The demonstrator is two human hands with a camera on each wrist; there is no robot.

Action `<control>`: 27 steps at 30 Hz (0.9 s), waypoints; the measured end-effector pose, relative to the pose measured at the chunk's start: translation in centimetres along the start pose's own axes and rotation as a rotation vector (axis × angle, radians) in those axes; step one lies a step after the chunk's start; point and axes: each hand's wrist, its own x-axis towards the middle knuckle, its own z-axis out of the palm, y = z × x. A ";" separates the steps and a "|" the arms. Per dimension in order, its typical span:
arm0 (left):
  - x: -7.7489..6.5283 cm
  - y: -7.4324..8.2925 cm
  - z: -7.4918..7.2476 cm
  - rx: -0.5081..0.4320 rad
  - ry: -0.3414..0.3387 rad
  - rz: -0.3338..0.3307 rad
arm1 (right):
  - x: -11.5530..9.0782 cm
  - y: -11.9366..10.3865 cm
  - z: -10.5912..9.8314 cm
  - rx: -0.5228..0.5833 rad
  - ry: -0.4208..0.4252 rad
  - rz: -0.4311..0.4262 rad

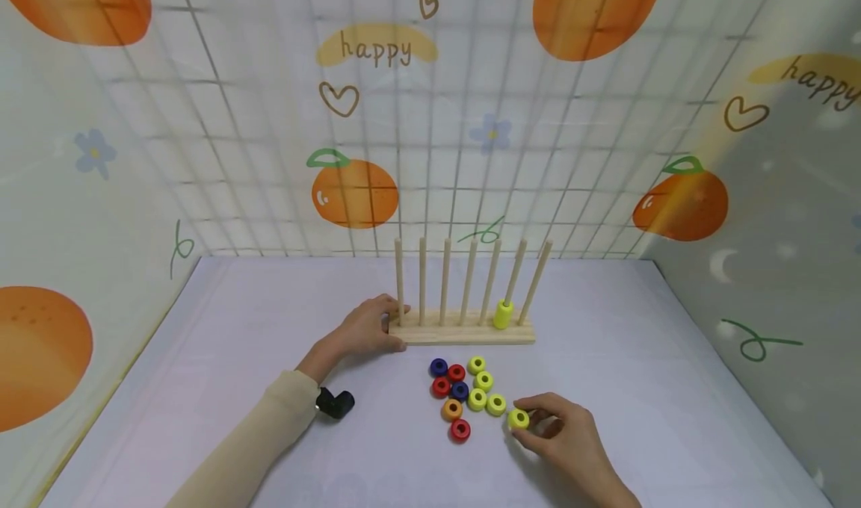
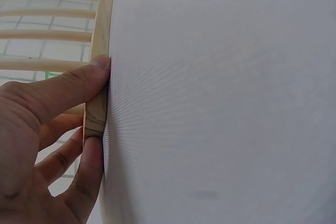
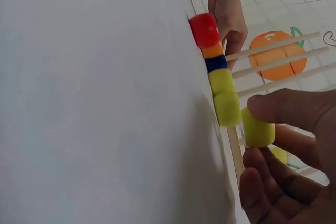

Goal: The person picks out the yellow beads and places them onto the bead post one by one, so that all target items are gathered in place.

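So the yellow bead [image 1: 516, 423] is pinched in the right hand's grip [image 1: 568, 435], just beside the loose beads [image 1: 477, 404]. Left hand's grip [image 1: 366, 325] holds the rack [image 1: 464, 335], nearer the surface's [image 1: 639, 344] far edge. Only fingertips pin that bead, so a sloppy pinch could send it rolling, imo.

showing white tabletop [image 1: 605, 329] | showing grid-printed backdrop [image 1: 430, 134] behind tabletop | displaying leafed orange print [image 1: 355, 198], blue flower print [image 1: 491, 133], "happy" lettering [image 1: 376, 47] above tabletop's far edge | showing large orange print [image 1: 43, 358] left of tabletop | showing crescent moon print [image 1: 718, 266], green squiggle [image 1: 753, 344] right of tabletop
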 end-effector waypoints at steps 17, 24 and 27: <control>-0.1 0.1 -0.2 0.006 0.005 -0.003 | 1.3 0.5 -3.7 -0.105 0.139 -0.116; 0.0 0.2 -0.2 0.001 0.003 -0.023 | 3.0 0.3 -5.7 -0.171 0.177 -0.204; 0.0 0.1 -0.1 -0.004 0.001 -0.023 | 3.5 0.1 -6.1 -0.179 0.180 -0.221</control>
